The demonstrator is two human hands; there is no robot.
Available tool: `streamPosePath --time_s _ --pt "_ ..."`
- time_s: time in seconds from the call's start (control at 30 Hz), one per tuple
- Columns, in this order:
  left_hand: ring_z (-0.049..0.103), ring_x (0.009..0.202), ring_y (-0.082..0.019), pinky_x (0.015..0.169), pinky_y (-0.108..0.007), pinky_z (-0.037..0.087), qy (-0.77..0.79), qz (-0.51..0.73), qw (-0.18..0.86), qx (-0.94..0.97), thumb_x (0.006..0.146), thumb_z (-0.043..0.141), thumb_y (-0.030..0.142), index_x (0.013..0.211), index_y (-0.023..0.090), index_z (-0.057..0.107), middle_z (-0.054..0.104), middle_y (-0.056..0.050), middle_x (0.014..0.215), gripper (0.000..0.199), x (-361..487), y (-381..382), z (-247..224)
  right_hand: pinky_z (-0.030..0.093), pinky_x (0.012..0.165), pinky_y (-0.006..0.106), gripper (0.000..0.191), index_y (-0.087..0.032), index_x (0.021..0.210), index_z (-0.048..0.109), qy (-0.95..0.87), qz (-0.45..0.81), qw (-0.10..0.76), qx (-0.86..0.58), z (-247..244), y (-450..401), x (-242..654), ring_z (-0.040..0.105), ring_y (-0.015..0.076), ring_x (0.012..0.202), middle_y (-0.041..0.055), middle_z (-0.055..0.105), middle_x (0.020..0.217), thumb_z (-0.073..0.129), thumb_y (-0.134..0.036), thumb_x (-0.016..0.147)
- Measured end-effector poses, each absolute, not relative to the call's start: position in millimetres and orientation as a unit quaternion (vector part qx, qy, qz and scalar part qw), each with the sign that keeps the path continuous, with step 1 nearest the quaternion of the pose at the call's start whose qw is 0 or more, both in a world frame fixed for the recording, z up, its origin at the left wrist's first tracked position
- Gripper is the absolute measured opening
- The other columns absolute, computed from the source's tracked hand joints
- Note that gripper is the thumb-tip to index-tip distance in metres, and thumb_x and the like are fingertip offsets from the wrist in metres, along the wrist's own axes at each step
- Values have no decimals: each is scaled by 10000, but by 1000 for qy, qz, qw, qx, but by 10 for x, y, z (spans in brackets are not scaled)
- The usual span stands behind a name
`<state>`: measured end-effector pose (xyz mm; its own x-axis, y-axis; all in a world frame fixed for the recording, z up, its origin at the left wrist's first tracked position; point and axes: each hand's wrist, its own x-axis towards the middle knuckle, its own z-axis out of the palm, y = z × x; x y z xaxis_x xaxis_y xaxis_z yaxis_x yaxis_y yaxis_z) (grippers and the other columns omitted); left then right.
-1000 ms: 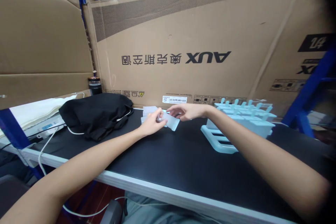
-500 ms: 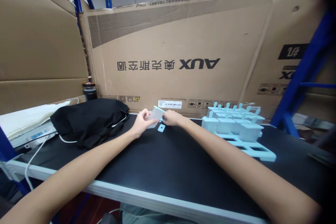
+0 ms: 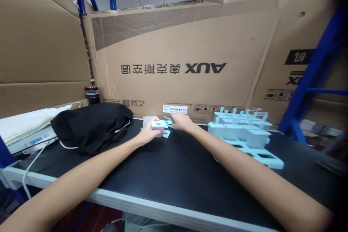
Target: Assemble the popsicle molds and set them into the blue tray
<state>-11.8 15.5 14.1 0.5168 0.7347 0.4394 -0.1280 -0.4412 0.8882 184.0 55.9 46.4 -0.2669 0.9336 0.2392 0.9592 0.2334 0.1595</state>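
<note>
My left hand [image 3: 149,130] is closed around an ice pop mold [image 3: 158,125], a frosted cup with a light-blue top that has a slot in it. Just to its right, my right hand [image 3: 181,121] has its fingers pinched at several light-blue ice pop sticks [image 3: 168,122] on the black table; one thin stick end shows at the fingertips. A loose light-blue lid [image 3: 166,134] lies on the table below the mold, partly behind my left fingers. Some frosted mold pieces [image 3: 146,119] show behind my left hand.
On the right, a light-blue rack [image 3: 269,160] holds several filled molds [image 3: 257,137] with sticks upright. A black cloth bundle [image 3: 91,125] and a white cable [image 3: 27,175] lie left. A dark jar [image 3: 92,95] stands at the back left, before a cardboard wall [image 3: 168,43].
My left hand has turned the mold so its slotted top now faces me. The right hand has moved slightly away from the mold, to the sticks.
</note>
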Motion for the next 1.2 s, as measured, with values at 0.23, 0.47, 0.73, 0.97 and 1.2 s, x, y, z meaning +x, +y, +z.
streamPosePath --time_s 0.23,0.47,0.73,0.97,1.2 --pt "585 552 -113 543 -216 417 204 429 472 742 607 515 88 831 204 328 604 40 659 315 -144 170 104 395 887 319 323 -91 1091 581 -786 -158 91 -591 389 591 1874 510 259 1093 191 573 1138 406 -255 875" --pt "552 532 -109 564 -240 406 144 347 487 788 668 527 150 871 175 400 591 18 635 241 -168 80 144 414 732 265 307 -120 951 650 -812 -121 50 -569 310 672 1820 600 210 889 156 636 1017 373 -225 870" --pt "576 582 -114 570 -232 429 158 303 456 821 694 581 162 902 153 475 611 -3 689 233 -172 28 197 406 767 221 312 -181 1053 647 -840 -75 -6 -537 502 944 1644 587 173 945 83 658 1050 483 -183 787" --pt "627 906 -202 805 -322 475 142 259 479 826 700 549 168 888 125 629 682 -98 939 209 -123 12 226 434 711 268 308 -136 1001 671 -826 -67 -41 -558 447 972 1506 611 218 890 140 657 1021 568 -209 721" --pt "526 616 -117 641 -265 445 172 307 481 803 742 605 310 782 138 527 547 -7 681 193 -141 67 142 439 773 294 254 -111 977 664 -831 -72 15 -552 741 826 1629 603 234 930 158 657 1000 503 -193 798"
